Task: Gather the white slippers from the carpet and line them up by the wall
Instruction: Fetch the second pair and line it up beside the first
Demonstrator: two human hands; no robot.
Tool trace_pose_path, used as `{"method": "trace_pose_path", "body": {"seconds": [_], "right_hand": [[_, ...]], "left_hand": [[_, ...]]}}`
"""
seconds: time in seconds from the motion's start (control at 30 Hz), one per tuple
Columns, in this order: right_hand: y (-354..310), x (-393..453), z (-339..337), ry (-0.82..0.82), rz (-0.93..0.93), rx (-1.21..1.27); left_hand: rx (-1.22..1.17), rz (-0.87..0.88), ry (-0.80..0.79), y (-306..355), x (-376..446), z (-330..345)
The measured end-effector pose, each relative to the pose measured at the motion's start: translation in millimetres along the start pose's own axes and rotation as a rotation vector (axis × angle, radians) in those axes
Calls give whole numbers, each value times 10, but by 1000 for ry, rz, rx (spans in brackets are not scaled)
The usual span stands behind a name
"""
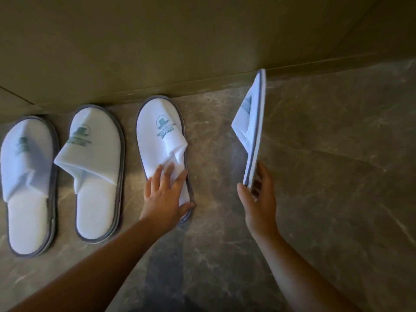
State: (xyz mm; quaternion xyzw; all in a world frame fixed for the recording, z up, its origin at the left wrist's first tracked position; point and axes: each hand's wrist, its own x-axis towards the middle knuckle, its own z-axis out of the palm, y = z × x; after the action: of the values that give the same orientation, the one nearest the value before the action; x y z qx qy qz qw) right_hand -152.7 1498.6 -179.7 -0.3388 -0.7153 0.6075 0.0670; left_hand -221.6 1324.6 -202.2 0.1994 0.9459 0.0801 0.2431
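Note:
Three white slippers with grey edging and green logos lie in a row, toes to the wall [157, 52]: one at far left [27, 176], a second [96, 167] beside it, a third [161, 140] in the middle. My left hand [165, 194] rests flat on the third slipper's heel, thumb hooked around its right edge. My right hand [258, 199] pinches the heel of a fourth slipper [251, 127], held on edge above the floor, toe pointing at the wall.
The floor is brown marbled stone [315, 176]. The olive wall meets it along a low skirting line [202, 85]. Bare floor lies right of the third slipper, under the held one.

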Motion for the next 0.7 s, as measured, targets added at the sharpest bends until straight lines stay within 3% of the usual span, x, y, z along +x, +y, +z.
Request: {"method": "trace_pose_path", "body": {"seconds": [0.37,0.57,0.7], "right_hand": [[113,63,-189,136,87,-259],[167,169,-246,-8,98,-404],[155,144,-190,51,61,-639]], "left_hand": [[2,12,28,-38,11,50],[28,16,12,-39,2,41],[16,9,3,-16,7,35]]}}
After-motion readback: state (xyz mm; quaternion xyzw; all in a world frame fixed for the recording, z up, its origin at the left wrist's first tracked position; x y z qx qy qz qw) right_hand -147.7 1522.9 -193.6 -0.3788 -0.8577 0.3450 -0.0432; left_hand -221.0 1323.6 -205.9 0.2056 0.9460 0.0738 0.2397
